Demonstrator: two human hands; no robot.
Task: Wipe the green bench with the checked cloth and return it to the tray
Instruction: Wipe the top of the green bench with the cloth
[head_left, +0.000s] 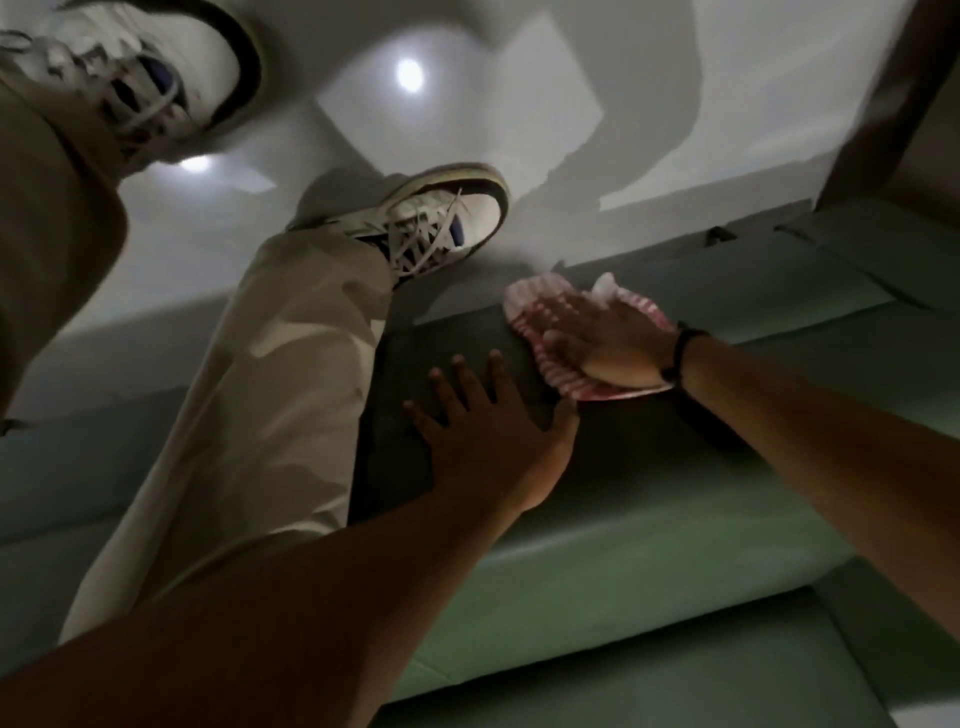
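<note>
Head view shows wiping underway: the right hand (602, 343) presses flat, fingers spread, on the red-and-white checked cloth (561, 376) at the far edge of the padded green bench (649, 530). The left hand (488, 436) rests open beside it, holding nothing. Most of the bench remains; no tray visible.

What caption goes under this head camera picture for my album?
Right hand presses the red-and-white checked cloth flat on the padded green bench while the left hand rests open beside it.

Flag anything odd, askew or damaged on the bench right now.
Nothing stands out. The right hand presses the checked cloth flat on the green bench; the left hand rests open beside it. No spill or tear shows. The tray is not in view.
</note>
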